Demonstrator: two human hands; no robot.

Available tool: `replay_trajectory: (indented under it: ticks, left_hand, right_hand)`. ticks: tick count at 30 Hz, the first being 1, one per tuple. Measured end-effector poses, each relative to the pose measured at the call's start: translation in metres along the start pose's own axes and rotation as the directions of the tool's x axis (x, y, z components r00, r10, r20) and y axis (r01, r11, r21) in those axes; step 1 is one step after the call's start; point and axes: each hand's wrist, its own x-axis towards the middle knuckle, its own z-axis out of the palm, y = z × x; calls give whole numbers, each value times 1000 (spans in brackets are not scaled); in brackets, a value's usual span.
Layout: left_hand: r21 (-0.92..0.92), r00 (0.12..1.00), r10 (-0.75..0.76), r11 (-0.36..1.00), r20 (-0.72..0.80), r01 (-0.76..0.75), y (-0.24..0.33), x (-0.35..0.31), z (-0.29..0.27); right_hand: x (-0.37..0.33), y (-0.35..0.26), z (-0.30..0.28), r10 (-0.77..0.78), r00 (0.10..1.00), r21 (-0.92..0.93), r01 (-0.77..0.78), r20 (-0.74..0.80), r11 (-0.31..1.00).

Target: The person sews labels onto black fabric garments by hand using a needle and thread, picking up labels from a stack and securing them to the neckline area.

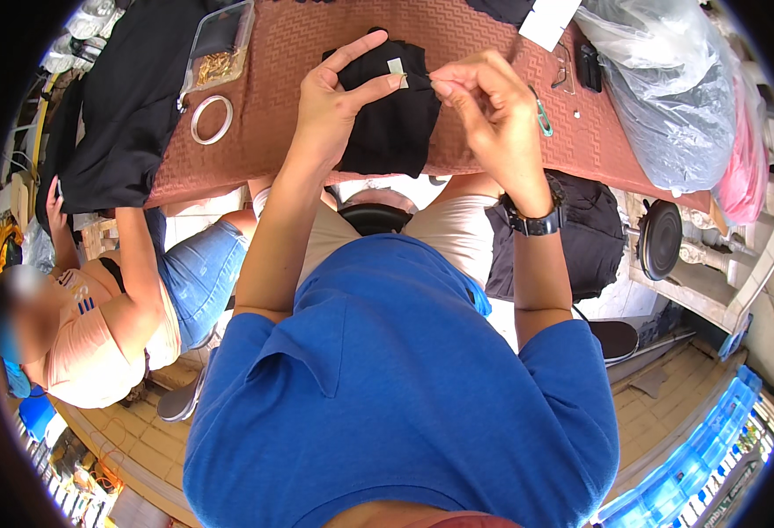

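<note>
A folded piece of black cloth (387, 132) lies at the near edge of the table, with a small pale label (395, 67) on its upper part. My left hand (339, 97) holds the cloth from its left side. Its thumb presses beside the label, the index finger stretches along the top edge, and the other fingers are hidden. At the cloth's right edge, my right hand (493, 101) pinches thumb and fingertips together. Whatever sits in that pinch is too small to make out. A dark watch (535, 220) is on my right wrist.
The brown-covered table (272, 106) bears a clear box of gold-coloured pieces (220, 66), a white ring (212, 120), a green safety pin (542, 117) and a big plastic bag (660, 88). At left, a seated person (114, 326) handles black fabric (132, 97).
</note>
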Motion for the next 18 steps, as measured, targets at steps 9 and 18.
replay_trajectory:
  ticks: [9, 18]
  left_hand:
    - [-20, 1000, 1, 1000, 22, -1, 5, -3, 3]
    - [-17, 1000, 7, 1000, 22, -6, 3, -4, 3]
  right_hand:
    - [-1, 0, 8, -11, 1000, -122, 9, -12, 992]
    - [-2, 5, 8, -40, 999, -123, 39, -6, 992]
